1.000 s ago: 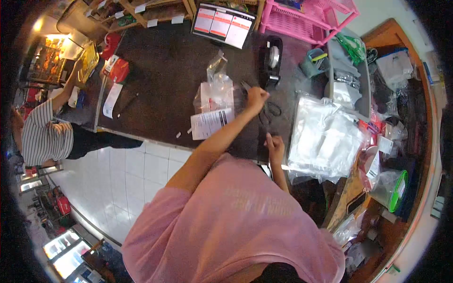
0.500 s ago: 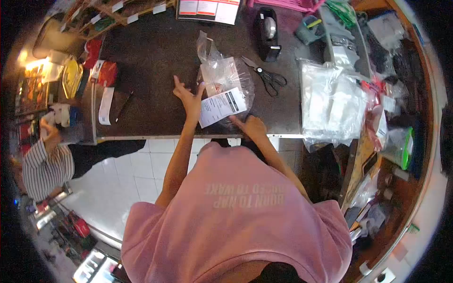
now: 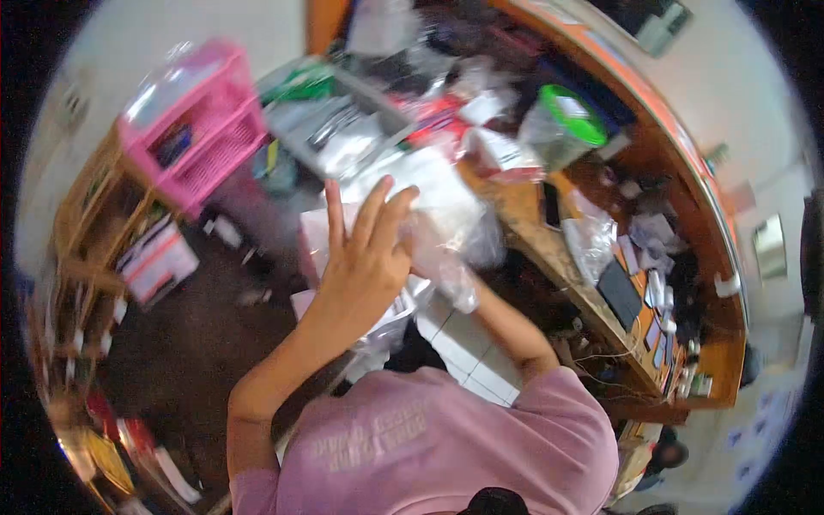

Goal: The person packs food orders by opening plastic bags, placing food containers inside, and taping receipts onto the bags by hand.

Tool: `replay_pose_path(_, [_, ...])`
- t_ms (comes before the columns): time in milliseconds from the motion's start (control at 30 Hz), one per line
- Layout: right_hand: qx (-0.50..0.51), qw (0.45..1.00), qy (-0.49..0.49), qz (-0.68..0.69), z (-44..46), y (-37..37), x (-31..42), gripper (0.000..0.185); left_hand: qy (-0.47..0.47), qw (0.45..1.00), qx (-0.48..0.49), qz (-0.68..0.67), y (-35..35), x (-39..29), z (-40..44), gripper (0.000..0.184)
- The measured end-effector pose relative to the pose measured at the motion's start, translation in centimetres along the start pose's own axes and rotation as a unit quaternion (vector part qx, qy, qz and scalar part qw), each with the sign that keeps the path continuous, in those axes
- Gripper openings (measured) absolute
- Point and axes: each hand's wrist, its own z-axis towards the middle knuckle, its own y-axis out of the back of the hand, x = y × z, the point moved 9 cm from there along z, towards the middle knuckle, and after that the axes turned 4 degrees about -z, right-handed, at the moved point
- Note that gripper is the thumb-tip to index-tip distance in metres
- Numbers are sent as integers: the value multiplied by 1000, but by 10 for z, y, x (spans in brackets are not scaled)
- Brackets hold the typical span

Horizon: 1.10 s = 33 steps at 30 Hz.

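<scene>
My left hand (image 3: 365,257) is in front of a plastic-wrapped package (image 3: 313,236), its fingers spread apart and pointing away from me. Clear plastic (image 3: 451,279) hangs over my right hand (image 3: 481,298), hiding its fingers at the package's right side. The package appears raised near the table's front edge, with my right hand supporting it. Part of a white printed slip (image 3: 388,318) shows below my left hand. Blur smears the package's details.
A pink plastic rack (image 3: 206,129) stands beyond the dark table (image 3: 172,343). Next to it is a grey bin (image 3: 386,112) with plastic bags. White plastic packs (image 3: 438,189) lie behind the package. A green-rimmed container (image 3: 558,129) and a wooden counter (image 3: 549,232) are at the right.
My view has turned right. The package, which lay on the table between both hands, has come up and rightward with them. My left hand now lies across it; scissors and tape dispenser are no longer clear.
</scene>
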Motion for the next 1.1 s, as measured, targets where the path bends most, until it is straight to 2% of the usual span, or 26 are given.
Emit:
replay_pose_path(33, [43,999,5,-23,6,49,-25,56,13,994,-16,-110,-3,-7,19,12])
replay_pose_path(100, [-33,999,-43,-7,3,167,-93,49,55,945,-31,-320,-20,-18,42,15])
replay_pose_path(167, [-110,989,-98,-28,10,287,-113,49,63,905,50,-418,-85,-21,37,24])
replay_pose_path(233, [-214,965,-136,-64,18,409,-111,48,173,884,135,-414,-186,4,15,26])
replay_pose_path(267, [-262,951,-146,-79,22,465,-108,48,233,887,117,-380,-221,20,0,27])
replay_pose_path(300, [-306,935,-153,-93,26,516,-106,48,235,920,96,-299,-254,31,-21,24])
replay_pose_path(367, [-378,904,-168,-111,32,607,-109,48,303,901,135,-280,-288,43,-46,24])
replay_pose_path(467, [-439,864,-219,-116,23,694,-144,47,393,869,164,-251,-321,55,-73,23])
replay_pose_path(500, [-409,876,-239,-87,19,761,-203,55,425,857,168,-239,-326,53,-80,23])
replay_pose_path(533, [-397,866,-284,-110,1,793,-244,53,431,854,170,-237,-322,52,-75,24])
replay_pose_path(567, [-380,854,-325,-145,-21,812,-278,50,433,860,152,-223,-328,52,-79,22])
replay_pose_path(633, [-338,817,-407,-229,-56,839,-340,45,477,834,183,-211,-326,53,-71,25])
replay_pose_path(667, [-316,790,-443,-282,-67,846,-364,43,474,844,162,-191,-334,53,-77,26])
replay_pose_path(700, [-293,756,-468,-352,-69,849,-381,40,490,835,57,-242,-307,55,-60,28])
replay_pose_path(767, [-272,689,-434,-513,-38,831,-383,36,555,785,82,-262,-326,58,-73,36])
replay_pose_path(833, [-295,747,-248,-541,33,752,-368,31,610,742,63,-270,-329,62,-81,43])
replay_pose_path(867, [-288,799,-151,-506,66,680,-350,28,634,721,53,-275,-332,65,-85,48])
replay_pose_path(900, [-250,871,-92,-413,90,601,-339,26,647,703,50,-292,-337,67,-89,49])
replay_pose_path(967, [-114,978,-33,-172,103,413,-309,21,668,669,41,-324,-347,71,-97,51])
replay_pose_path(1000, [-12,998,-24,-60,90,311,-296,19,659,678,37,-325,-346,72,-95,50])
replay_pose_path(1033, [89,996,-23,16,72,219,-285,17,649,687,33,-326,-345,74,-93,48])
replay_pose_path(1067, [172,982,-46,64,43,139,-277,15,638,696,30,-328,-343,75,-90,47])
replay_pose_path(1100, [222,970,-77,57,22,90,-272,17,637,700,28,-322,-344,74,-92,46])
